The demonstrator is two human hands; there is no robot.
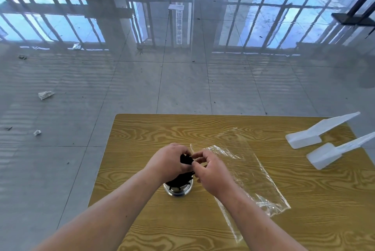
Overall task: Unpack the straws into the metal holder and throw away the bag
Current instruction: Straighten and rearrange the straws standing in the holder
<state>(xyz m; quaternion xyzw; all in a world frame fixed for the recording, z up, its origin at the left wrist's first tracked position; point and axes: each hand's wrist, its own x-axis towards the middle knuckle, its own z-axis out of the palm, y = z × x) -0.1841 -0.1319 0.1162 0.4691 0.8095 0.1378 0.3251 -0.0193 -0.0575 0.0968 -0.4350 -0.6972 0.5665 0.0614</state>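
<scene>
Both hands meet over the metal holder (178, 190), which stands near the front-middle of the table (223, 127); the black straws (185, 159) stand bunched in it, tops up, long axis roughly vertical w/ a slight lean toward the viewer's far side; left hand (169, 161) has its grip wrapped round the top of the bunch, clenched on the straws; right hand (211, 171) sits just beside, fingertips (195, 156) pinched at the bunch's upper edge, though whether they're nipping a straw or a wisp of film I can't tell; the clear bag (243, 171) lies flat and looks empty, just right of the holder, its long axis running diagonally from far-left to near-right, partly under the right forearm; so the bag is on the right hand's side, touching or near-touching that wrist, and well clear of the left; to my eye the straws are about settled and the bag is next, prob. a right-hand job, since it only has to drop and sweep outward; no bin in view; two white scoops (316, 135) lie at the far right of the table, apart from all this.
</scene>
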